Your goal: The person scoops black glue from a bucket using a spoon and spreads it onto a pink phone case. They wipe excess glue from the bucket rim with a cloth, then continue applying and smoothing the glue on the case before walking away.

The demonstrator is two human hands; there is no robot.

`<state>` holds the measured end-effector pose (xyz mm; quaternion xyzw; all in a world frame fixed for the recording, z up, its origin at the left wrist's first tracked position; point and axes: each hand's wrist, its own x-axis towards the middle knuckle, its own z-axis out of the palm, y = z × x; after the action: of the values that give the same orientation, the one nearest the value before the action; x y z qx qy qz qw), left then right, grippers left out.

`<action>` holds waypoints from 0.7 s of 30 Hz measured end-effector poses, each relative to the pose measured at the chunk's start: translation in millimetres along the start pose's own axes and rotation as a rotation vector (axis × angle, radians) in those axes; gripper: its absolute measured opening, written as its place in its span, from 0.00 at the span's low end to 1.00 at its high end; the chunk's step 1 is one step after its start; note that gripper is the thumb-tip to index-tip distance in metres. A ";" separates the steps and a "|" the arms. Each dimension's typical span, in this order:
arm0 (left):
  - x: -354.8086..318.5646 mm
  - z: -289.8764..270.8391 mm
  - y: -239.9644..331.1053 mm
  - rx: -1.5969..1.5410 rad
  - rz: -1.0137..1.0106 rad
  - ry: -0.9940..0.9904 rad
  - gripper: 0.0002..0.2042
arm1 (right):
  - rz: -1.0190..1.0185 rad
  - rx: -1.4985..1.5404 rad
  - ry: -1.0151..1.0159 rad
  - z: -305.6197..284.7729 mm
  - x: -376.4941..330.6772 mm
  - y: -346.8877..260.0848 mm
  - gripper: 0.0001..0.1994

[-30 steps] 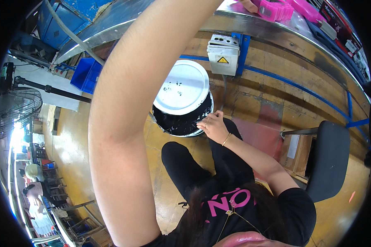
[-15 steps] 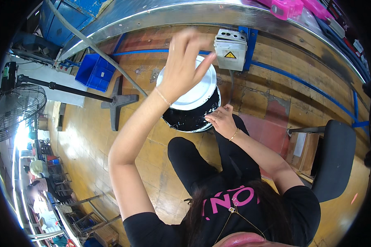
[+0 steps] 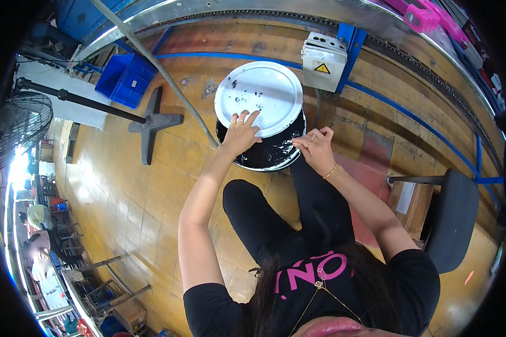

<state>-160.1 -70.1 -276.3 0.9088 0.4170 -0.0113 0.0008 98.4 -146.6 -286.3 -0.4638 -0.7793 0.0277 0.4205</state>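
A round white lid (image 3: 264,92) with dark smudges lies across the far part of a bucket (image 3: 267,154) that stands on the floor in front of my knees. The bucket's uncovered near part looks black with white flecks. My left hand (image 3: 240,135) rests at the lid's near edge, its fingers spread over the white surface. At the right side of the bucket's rim is my right hand (image 3: 316,150), thumb and fingertips pinched together. Something small and pale shows by those fingertips, too small to name.
A grey electrical box (image 3: 324,60) hangs on a blue post beyond the bucket. To the left are a blue bin (image 3: 126,80), a cross-shaped fan base (image 3: 153,124) and a slanting grey pipe (image 3: 157,62). A black chair (image 3: 456,220) and cardboard box (image 3: 413,206) stand at right.
My left hand has come down from its raised place above the lid's far side onto the near edge. My right hand stays pinched by the rim.
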 end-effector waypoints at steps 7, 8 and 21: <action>-0.1 8.8 1.3 0.006 0.010 0.059 0.12 | 0.355 -0.007 0.014 4.1 -0.7 21.2 0.06; -1.6 10.2 -0.1 0.005 0.012 0.073 0.12 | 0.452 -0.006 0.032 4.6 -1.3 24.6 0.09; 32.9 -9.1 70.7 -0.312 -0.086 0.449 0.12 | 0.805 0.320 -0.048 23.9 -15.2 65.2 0.10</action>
<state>-84.9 -91.2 -268.4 0.8591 0.4414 0.2546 0.0480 131.0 -112.6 -339.6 -0.6591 -0.5316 0.3205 0.4245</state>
